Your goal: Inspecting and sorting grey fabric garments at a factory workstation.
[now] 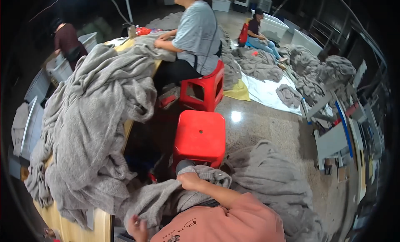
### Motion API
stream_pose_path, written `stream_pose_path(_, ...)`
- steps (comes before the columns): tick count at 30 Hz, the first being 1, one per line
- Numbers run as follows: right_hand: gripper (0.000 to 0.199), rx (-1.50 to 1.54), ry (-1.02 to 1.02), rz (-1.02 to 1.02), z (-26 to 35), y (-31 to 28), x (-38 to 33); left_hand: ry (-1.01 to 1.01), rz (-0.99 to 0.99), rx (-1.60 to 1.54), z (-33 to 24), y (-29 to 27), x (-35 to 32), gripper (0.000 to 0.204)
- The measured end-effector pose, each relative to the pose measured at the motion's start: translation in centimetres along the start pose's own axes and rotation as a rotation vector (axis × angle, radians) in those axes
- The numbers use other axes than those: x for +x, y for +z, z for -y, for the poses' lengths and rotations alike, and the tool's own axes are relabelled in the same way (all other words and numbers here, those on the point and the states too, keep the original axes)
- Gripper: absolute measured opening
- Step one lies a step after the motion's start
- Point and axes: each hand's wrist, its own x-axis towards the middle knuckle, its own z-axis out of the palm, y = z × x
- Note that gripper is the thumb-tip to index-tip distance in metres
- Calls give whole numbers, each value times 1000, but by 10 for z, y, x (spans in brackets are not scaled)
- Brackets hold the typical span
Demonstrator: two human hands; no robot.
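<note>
L hand [137,228] low at frame bottom, fingers clenched on grey knit garment [166,196]. R hand [189,180] grips same garment's bunched top edge, just below red stool [200,135]. Garment stretches btwn both hands, across lap, above salmon sleeve [233,219]. Big grey fabric heap [91,121] drapes over wooden table [100,223] at left. Co-worker in grey shirt [196,31] sits on 2nd red stool [204,90] beyond, handling fabric.

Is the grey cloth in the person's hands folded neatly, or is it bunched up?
Bunched up. The grey cloth lies in loose wrinkles between the left hand and the right hand, trailing onto the table.
</note>
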Motion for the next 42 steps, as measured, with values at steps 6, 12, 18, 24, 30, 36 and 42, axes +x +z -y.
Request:
stream_pose_path(6, 13, -171, -52, -211, -12, -4, -6, 633, 24, 835, -6, 49, 9, 19)
stream_pose_path(12, 13, -296, 240, -415, -69, -9, -31, -141, 249, 68, 12, 29, 13, 25)
stream_pose_path(18, 24, 188, 678, -412, -132, 13, -68, 12, 313, 161, 14, 18, -1, 11)
stream_pose_path(24, 21, 434, 606, -734, -163, 18, -72, -23, -41, 46, 23, -8, 27, 15)
stream_pose_path(30, 33, 465, 155, -495, -64, -44, -56, -396, -79, -429, -29, -30, 34, 12)
stream_pose_path(36, 52, 612, -499, 287, 84, -18, -30, -22, 370, 112, -91, 31, 14, 12)
stream_pose_path(42, 7, 728, -460, 241, 93, 14, -33, -146, 364, -76, -82, 43, 4, 11)
